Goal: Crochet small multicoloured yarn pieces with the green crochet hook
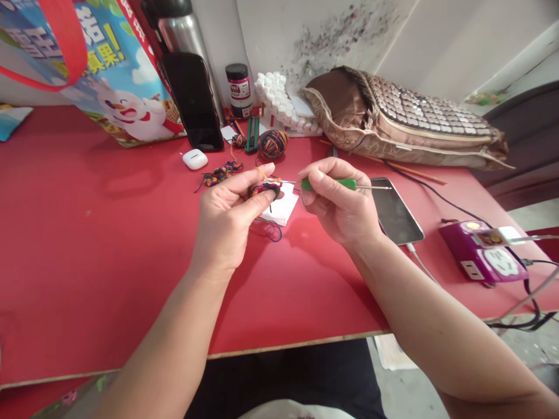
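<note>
Head view: crochet piece (264, 188) is pinched by the left hand (225, 215), seemingly steadied for the green-handled crochet hook (348, 184) gripped by the right hand (343, 203).

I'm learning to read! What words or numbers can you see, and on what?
"雪王": shopping bag, blue letters.
"真果!": same bag, yellow; neighbouring letters are partly behind the red handle.
Jar label: too small and blurred.
White letters on the bag's red edge: unreadable.

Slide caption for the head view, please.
Left hand holds multicolored yarnwork; right hand grips green-handled hook above red table.
</note>
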Tool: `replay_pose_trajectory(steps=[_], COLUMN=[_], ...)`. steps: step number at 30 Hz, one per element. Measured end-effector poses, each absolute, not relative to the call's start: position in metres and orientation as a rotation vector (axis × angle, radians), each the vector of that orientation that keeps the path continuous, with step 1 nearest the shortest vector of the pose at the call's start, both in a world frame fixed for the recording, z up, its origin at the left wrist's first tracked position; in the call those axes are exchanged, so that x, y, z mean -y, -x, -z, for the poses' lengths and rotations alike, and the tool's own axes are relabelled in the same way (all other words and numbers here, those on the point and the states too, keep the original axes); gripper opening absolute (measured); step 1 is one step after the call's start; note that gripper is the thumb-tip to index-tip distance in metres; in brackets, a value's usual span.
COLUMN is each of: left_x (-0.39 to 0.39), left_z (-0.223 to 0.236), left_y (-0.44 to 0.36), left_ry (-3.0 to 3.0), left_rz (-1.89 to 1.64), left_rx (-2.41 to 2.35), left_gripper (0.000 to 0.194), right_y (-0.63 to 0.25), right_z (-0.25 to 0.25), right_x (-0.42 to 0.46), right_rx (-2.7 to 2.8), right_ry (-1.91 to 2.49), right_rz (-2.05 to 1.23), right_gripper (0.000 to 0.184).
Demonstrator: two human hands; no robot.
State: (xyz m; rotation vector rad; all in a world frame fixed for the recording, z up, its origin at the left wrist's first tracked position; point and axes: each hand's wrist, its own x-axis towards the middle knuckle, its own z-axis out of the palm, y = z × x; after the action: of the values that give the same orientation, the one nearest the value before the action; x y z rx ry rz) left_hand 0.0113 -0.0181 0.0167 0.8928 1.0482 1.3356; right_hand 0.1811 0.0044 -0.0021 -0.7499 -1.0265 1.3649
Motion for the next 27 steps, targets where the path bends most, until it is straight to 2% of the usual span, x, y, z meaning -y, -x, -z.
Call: replay_pose_trajectory(steps=[9,14,27], left_x=[0.0184,0.0172,0.0165], left_z=[-0.0169,-0.015,-0.016], left_y=[-0.0107,-0.0091,-0.0081], left_ry=[-0.886,-0.872,-0.875], left_rz=[-1.277,-1.278,-1.211], left_rx=[-1.005,-0.964,-0.985], left_gripper=[0.035,0.028,0.027], right_y=[-0.1758,-0.1738,-0.1764], right_z=[0.0065,0.0081,0.0032], right_x=[-0.0041,-0.0002,-0.0044], right_rx=[0.987,1.037,0.995], right_ry=[0.701,0.693,0.722], right_rz=[-1.374,-1.318,-1.392], right_gripper=[0.033,0.031,0.036])
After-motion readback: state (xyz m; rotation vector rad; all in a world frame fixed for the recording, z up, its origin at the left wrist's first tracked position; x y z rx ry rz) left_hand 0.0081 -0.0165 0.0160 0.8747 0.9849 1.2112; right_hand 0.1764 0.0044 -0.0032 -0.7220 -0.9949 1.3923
